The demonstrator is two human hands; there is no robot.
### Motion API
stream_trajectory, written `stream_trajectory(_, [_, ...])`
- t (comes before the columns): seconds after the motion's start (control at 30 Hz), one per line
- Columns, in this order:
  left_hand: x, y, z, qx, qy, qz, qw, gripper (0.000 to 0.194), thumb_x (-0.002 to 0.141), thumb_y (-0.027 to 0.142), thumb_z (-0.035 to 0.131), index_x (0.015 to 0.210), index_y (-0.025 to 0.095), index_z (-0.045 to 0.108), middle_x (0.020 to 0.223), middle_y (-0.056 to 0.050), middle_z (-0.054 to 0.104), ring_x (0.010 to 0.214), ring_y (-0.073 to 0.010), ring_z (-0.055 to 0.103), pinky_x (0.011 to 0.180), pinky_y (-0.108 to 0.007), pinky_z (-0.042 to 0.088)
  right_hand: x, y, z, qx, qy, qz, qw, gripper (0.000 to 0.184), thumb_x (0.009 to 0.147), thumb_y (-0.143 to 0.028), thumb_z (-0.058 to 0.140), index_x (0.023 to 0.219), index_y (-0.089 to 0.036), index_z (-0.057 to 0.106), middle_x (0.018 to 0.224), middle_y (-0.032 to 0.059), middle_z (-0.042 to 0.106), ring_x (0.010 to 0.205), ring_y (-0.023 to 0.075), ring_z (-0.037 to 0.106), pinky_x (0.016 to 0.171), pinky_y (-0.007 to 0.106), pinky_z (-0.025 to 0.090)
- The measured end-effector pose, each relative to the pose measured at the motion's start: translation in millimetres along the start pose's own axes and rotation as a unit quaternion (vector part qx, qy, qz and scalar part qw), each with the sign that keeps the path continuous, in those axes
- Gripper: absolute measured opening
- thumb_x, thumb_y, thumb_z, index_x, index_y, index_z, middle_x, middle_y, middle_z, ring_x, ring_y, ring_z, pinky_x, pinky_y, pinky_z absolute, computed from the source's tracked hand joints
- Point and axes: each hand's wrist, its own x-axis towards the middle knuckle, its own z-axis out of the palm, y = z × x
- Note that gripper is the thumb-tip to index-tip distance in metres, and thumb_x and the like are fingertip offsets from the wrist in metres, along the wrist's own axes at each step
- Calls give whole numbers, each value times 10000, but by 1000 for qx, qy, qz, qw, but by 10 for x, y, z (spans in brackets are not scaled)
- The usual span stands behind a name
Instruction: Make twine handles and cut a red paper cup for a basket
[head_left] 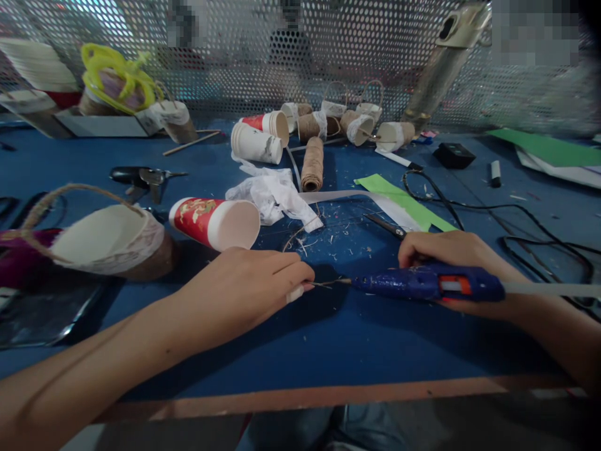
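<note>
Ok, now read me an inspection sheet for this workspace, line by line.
Surface: blue tabletop, small scraps scattered mid-table.
Job's things: blue glue gun, nozzle at a thin strand; twine roll behind.
Clutter: red-and-white paper cup on its side, crumpled white material, green paper.
Hands: left pinches the strand; right grips the glue gun.
Cables: black cable looped at right.
Surroundings: perforated screen behind.

A perforated metal screen (235,75) backs a blue tabletop (300,357) with a brown front edge (282,399).
</note>
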Motion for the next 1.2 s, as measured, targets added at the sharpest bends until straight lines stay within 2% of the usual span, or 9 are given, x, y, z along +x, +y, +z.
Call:
stream_trajectory(0.27, [7,-2,-2,-1,1,5,1000,230,1113,266,409,1092,207,630,962,-27,744,716,-181,680,592,-295,383,15,-40,-3,2,1,5,1000,113,728,-244,533,841,-258,531,652,-28,635,533,171,571,526,288,356])
stream_trajectory(0.5, [9,10,-11,2,6,11,1000,251,1115,262,398,1076,199,637,944,-23,740,715,-182,687,585,-300,391,-1,-111,-3,18,3,48,999,78,763,-239,559,828,-256,518,639,-39,622,518,156,531,544,294,350])
stream_trajectory(1.0, [18,9,-19,2,-8,5,1000,209,1096,245,450,1087,197,653,961,-29,745,715,-178,676,585,-288,367,37,-65,-7,1,-18,15,1000,135,736,-201,584,841,-254,517,638,-46,619,510,151,535,525,271,353])
stream_trajectory(1.2, [18,6,-16,3,-10,1,1000,219,1099,246,440,1062,197,650,934,-25,739,696,-173,672,584,-288,365,16,-86,-7,14,-12,28,999,146,740,-173,577,836,-261,512,638,-54,616,511,151,544,528,274,356])
